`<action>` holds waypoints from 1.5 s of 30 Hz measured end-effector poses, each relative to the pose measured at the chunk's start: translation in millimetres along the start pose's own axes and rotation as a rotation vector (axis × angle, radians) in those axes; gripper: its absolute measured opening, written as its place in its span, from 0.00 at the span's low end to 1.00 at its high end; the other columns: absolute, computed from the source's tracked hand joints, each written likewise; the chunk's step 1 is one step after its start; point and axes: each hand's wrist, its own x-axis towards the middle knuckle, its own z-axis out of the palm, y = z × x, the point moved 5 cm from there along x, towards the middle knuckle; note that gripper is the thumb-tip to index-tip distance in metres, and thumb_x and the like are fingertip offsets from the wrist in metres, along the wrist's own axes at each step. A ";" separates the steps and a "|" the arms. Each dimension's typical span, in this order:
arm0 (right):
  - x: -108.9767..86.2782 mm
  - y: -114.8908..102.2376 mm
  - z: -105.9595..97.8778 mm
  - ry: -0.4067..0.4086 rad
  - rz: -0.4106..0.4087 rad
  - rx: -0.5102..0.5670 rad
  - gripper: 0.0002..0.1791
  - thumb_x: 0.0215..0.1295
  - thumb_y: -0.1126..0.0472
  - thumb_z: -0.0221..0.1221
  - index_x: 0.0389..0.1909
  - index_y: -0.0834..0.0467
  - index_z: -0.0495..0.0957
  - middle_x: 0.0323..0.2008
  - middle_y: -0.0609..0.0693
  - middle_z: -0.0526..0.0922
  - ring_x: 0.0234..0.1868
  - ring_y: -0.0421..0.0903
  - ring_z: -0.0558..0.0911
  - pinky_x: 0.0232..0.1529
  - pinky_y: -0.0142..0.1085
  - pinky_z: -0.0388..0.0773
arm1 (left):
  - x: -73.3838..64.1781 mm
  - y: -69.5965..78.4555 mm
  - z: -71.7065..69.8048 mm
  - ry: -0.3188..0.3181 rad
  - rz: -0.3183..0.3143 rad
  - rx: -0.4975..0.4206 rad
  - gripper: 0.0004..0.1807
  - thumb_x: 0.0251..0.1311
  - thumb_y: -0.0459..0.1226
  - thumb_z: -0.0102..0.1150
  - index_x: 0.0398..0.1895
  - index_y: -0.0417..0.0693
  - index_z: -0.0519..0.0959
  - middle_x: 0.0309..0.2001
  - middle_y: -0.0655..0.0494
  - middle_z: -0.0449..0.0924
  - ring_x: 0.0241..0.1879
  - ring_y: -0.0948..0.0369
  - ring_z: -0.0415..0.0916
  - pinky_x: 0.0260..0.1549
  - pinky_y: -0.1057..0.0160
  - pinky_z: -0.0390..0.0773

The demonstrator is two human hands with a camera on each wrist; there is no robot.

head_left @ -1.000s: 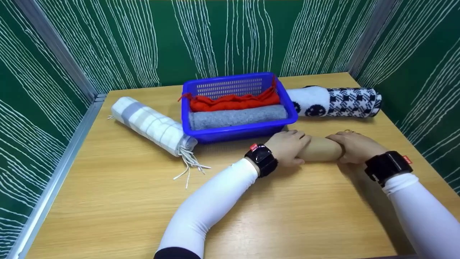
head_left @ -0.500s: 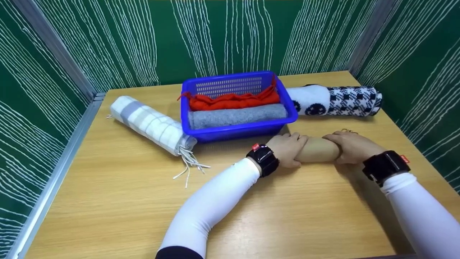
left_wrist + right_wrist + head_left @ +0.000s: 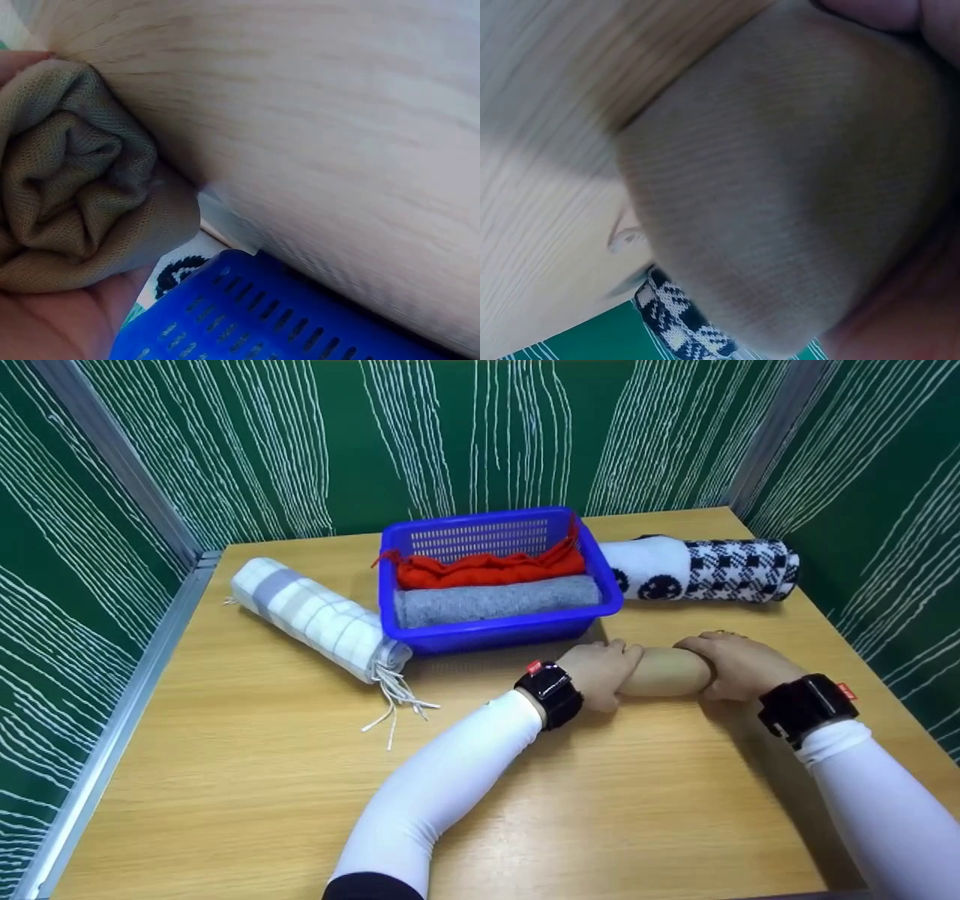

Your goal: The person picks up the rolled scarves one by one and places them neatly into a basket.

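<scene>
A tan rolled scarf (image 3: 666,673) lies on the table in front of the basket's right end. My left hand (image 3: 598,673) grips its left end, and my right hand (image 3: 742,666) grips the right end, each from above. In the left wrist view the spiral end of the tan roll (image 3: 75,172) shows, with the thumb and fingers round it. The right wrist view is filled by the ribbed knit of the same roll (image 3: 757,187), fingers on both sides. Behind it stands a blue plastic basket (image 3: 510,625) holding a red rolled scarf (image 3: 487,573) and a grey rolled scarf (image 3: 499,601).
A white plaid rolled scarf (image 3: 315,615) with loose fringe lies left of the basket, its near end close to the basket's corner. To the right is a black-and-white patterned roll (image 3: 705,571). Green walls with white lines (image 3: 495,435) enclose the back and sides of the table (image 3: 255,780).
Both hands and the tan roll have shifted very slightly to the left since a second ago. Both hands keep their grip, and the basket and other rolls stay in place.
</scene>
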 end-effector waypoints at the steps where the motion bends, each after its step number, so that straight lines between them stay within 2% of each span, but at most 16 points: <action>1: -0.2 -0.2 -0.2 0.009 -0.006 -0.001 0.43 0.44 0.67 0.80 0.67 0.63 0.79 0.59 0.69 0.84 0.61 0.73 0.82 0.63 0.72 0.77 | -0.4 0.3 -0.3 0.002 0.002 -0.004 0.42 0.66 0.48 0.71 0.79 0.51 0.63 0.68 0.52 0.76 0.63 0.54 0.80 0.64 0.58 0.82; 10: -1.4 1.0 -2.8 0.027 0.009 -0.005 0.39 0.48 0.67 0.80 0.66 0.61 0.81 0.59 0.67 0.86 0.61 0.72 0.83 0.63 0.71 0.77 | -1.2 1.3 -2.7 0.019 0.021 0.002 0.42 0.65 0.47 0.73 0.79 0.50 0.64 0.67 0.53 0.77 0.64 0.57 0.79 0.67 0.59 0.80; 23: -2.8 -2.7 -12.1 0.043 -0.011 -0.025 0.37 0.48 0.69 0.78 0.64 0.61 0.82 0.58 0.67 0.86 0.59 0.73 0.84 0.63 0.72 0.77 | -0.2 0.6 -4.5 0.009 0.003 -0.005 0.44 0.66 0.46 0.72 0.81 0.51 0.63 0.68 0.54 0.77 0.64 0.58 0.80 0.67 0.61 0.80; 29: -3.5 -4.7 -17.0 0.081 -0.046 -0.033 0.36 0.46 0.72 0.77 0.63 0.62 0.83 0.56 0.67 0.88 0.57 0.71 0.85 0.62 0.69 0.80 | 0.0 0.5 -6.8 0.042 0.018 0.002 0.39 0.66 0.45 0.71 0.77 0.51 0.65 0.65 0.55 0.78 0.60 0.58 0.82 0.64 0.60 0.82; 32: -3.9 -6.2 -20.3 0.095 -0.062 -0.036 0.37 0.46 0.72 0.77 0.62 0.62 0.83 0.56 0.67 0.88 0.56 0.71 0.85 0.61 0.68 0.80 | -1.4 1.1 -9.5 0.056 0.025 0.003 0.36 0.66 0.44 0.69 0.75 0.51 0.66 0.62 0.55 0.78 0.58 0.59 0.82 0.61 0.60 0.83; 38: -5.1 -7.5 -25.2 0.091 -0.066 -0.035 0.37 0.46 0.72 0.77 0.63 0.63 0.82 0.58 0.69 0.86 0.58 0.73 0.84 0.62 0.70 0.78 | -6.2 2.8 -15.1 0.059 0.020 -0.006 0.37 0.66 0.44 0.70 0.76 0.51 0.65 0.63 0.55 0.78 0.58 0.59 0.82 0.60 0.60 0.83; 45: -4.3 -10.2 -31.6 0.102 -0.075 -0.022 0.34 0.49 0.71 0.76 0.63 0.62 0.83 0.57 0.66 0.88 0.57 0.71 0.85 0.62 0.69 0.79 | -12.7 3.5 -23.0 0.078 0.010 -0.009 0.38 0.67 0.45 0.70 0.76 0.51 0.66 0.63 0.55 0.78 0.57 0.58 0.82 0.59 0.59 0.84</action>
